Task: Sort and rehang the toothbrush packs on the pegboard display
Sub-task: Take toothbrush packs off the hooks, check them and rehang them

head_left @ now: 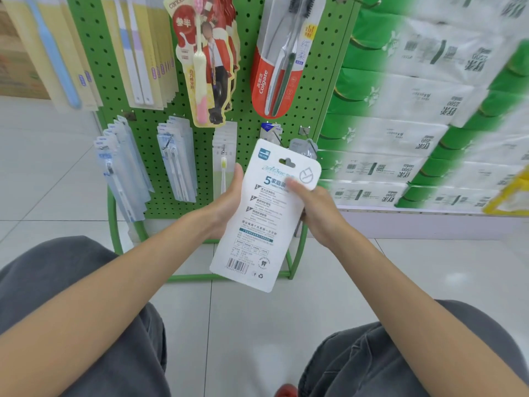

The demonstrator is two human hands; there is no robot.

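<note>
- The toothbrush pack (263, 213) is held in the air by both hands, in front of the lower right part of the green pegboard (246, 133).
- It is a flat white card with rounded corners. Its printed back faces the camera, and it is tilted so that its top leans to the right.
- Near the top edge is a cut-out hang hole (287, 162), and a small blue badge (264, 154) sits at the top left corner.
- Below these come a large teal "5" with Chinese characters, three numbered lines and a teal band.
- Under the band are a small table and, near the bottom, a barcode (240, 265) with a recycling mark beside it.
- The left hand (226, 199) grips the pack's left edge, with the thumb lying along the front and the fingers hidden behind the card.
- The right hand (317, 213) pinches the right side near the top, with the thumb pressed on the print and the fingers curled behind.
- Just behind the pack's top hang a blue-and-white pack (270, 129) and a grey pack (303, 146).
- Higher on the board hang a red Colgate pack (282, 61) with two dark brushes and a red cartoon pack (204, 61) with a pink-and-yellow brush.
- Along the lower row to the left hang pale blue packs (177, 161).
- To the right stand stacked green-and-white tissue bundles (415, 144), which are blurred.
- Grey trousers (71, 296) fill the bottom corners above a pale tiled floor (243, 325).
</note>
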